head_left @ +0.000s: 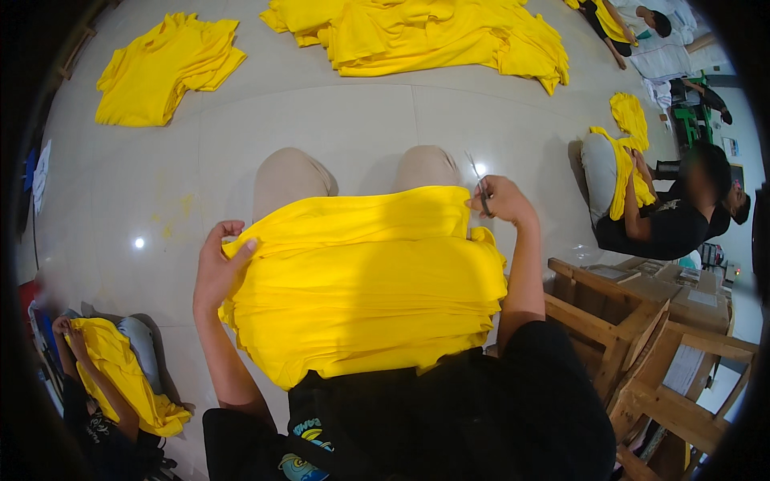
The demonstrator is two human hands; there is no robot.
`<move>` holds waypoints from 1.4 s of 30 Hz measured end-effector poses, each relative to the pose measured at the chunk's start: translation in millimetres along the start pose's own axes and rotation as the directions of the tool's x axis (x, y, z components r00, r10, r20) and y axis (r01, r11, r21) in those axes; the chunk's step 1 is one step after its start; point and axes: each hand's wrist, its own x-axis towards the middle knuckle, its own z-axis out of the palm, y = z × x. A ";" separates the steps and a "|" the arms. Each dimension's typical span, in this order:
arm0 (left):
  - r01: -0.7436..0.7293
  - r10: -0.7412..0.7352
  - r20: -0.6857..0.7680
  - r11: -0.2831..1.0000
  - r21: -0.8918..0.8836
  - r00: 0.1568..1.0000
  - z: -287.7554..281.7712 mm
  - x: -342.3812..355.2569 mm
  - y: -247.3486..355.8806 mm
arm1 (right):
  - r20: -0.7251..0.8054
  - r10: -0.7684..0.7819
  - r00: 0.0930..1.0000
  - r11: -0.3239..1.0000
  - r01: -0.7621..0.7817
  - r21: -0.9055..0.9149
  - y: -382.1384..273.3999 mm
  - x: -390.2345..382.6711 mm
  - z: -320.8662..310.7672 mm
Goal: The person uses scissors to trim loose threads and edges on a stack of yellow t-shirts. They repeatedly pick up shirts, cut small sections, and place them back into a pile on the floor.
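Across my lap lies a pile of yellow garments (373, 284), layered in loose folds, with its far edge over my beige trouser knees. My left hand (223, 260) is at the pile's left edge, thumb on top of the cloth and fingers curled at the rim, pinching it. At the far right corner, my right hand (507, 200) grips small scissors (484, 195) with a dark handle. Their thin blades point up and away from me. The right fingertips sit close beside the cloth corner; whether they also pinch it cannot be made out.
Beyond my knees, a yellow shirt stack (164, 68) and a wider yellow heap (433, 36) lie on the tiled floor (361, 120). People handling yellow cloth sit at right (666, 192) and lower left (104, 385). Wooden frames (609, 321) and cardboard boxes (682, 301) stand near my right elbow.
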 end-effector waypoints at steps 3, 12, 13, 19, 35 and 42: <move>0.083 -0.094 0.149 0.994 0.074 0.984 -19.1 0.8 12.0 | -0.122 -0.081 0.989 0.975 0.104 0.195 9.5 -8.6 32.3; -0.222 0.206 -0.132 0.968 -0.121 0.970 -43.5 -34.5 -0.3 | -0.334 -0.263 0.905 0.347 0.411 0.843 95.9 -89.1 27.4; -0.318 0.307 -0.135 0.946 -0.069 0.942 -44.1 -38.0 -9.7 | -0.266 -0.324 0.908 0.422 0.390 0.818 132.0 -97.5 19.7; -0.116 0.111 -0.082 0.991 -0.066 0.990 -31.6 -65.7 -24.8 | 0.121 -0.394 0.911 0.691 0.207 0.693 140.2 -127.5 19.2; -0.137 0.138 -0.043 0.990 0.029 0.989 -52.2 -68.0 -32.2 | 0.233 -0.410 0.882 0.684 0.129 0.718 122.1 -109.9 -1.0; -0.084 0.076 -0.080 0.992 -0.100 0.994 -48.0 -65.1 -21.6 | 0.243 -0.406 0.881 0.648 0.090 0.756 105.4 -114.0 -1.8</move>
